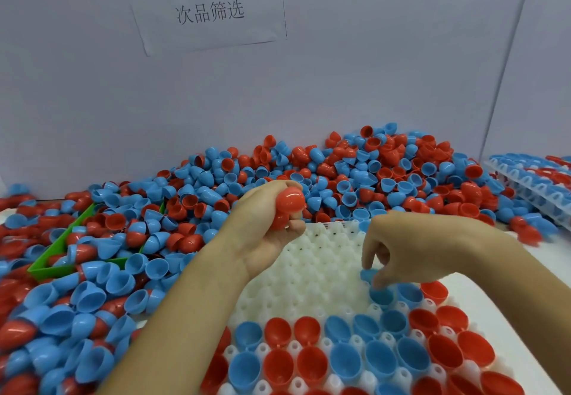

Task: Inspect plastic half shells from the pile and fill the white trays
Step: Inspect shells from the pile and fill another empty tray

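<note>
A big pile of red and blue plastic half shells (355, 175) spreads across the table from the left to the back wall. In front of me lies a white tray (312, 271) with bumps; its near rows hold red and blue shells, open side up. My left hand (265, 224) hovers over the tray's far left corner, closed around red half shells (289, 206). My right hand (398, 246) reaches down at the tray's right side, fingertips pinching a blue half shell (369, 274) just above an empty seat.
A green bin (58, 258) lies half buried in shells at the left. A filled white tray (537, 184) stands at the far right. A paper sign (204, 2) hangs on the grey wall behind the pile.
</note>
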`<control>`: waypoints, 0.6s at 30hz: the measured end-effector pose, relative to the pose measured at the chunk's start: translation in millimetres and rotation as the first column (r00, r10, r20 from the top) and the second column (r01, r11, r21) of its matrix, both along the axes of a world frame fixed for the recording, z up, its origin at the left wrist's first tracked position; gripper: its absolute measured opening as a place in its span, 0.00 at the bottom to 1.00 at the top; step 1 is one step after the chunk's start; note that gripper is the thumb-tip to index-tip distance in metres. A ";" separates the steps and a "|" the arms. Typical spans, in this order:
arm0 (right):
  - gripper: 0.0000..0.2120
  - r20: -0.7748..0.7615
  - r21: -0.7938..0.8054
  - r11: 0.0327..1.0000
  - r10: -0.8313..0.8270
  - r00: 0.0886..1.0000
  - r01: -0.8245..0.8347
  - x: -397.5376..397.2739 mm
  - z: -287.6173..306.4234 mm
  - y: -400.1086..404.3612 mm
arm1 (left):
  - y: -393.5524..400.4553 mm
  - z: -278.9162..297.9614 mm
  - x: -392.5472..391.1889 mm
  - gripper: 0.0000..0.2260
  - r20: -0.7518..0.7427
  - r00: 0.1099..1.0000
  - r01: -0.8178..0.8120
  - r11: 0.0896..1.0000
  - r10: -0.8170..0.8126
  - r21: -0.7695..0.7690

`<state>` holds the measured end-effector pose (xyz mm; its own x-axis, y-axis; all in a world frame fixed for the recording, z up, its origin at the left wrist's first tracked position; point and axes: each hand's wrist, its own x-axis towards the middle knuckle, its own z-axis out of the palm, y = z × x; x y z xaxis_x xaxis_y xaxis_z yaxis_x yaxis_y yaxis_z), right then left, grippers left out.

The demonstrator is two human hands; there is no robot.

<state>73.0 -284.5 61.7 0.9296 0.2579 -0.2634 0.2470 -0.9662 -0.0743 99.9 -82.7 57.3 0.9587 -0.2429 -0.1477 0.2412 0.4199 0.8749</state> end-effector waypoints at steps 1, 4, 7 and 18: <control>0.14 0.063 -0.007 1.000 0.013 0.998 -0.013 -1.1 5.5 -1.0 | -1.1 -0.2 -0.6 0.05 0.021 1.000 0.006 0.999 -0.007 0.032; 0.14 0.294 0.252 0.961 0.038 0.955 -0.116 -5.3 17.9 3.5 | -4.1 -1.6 -3.8 0.09 0.119 0.993 -0.001 0.989 -0.017 0.148; 0.12 0.294 0.650 0.737 -0.018 0.956 -0.186 -11.0 23.9 17.9 | -10.2 -3.6 -8.0 0.11 0.238 0.968 -0.001 0.951 -0.077 0.309; 0.11 0.237 0.793 0.575 0.015 0.971 -0.202 -11.1 22.6 19.5 | -13.2 -1.7 -12.3 0.14 0.385 0.917 -0.047 0.927 -0.108 0.372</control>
<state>61.8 -265.0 84.3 0.8837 0.3778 0.2764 0.4444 -0.4914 -0.7490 87.7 -95.9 55.6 0.9488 -0.2760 0.1537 -0.1459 0.0486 0.9881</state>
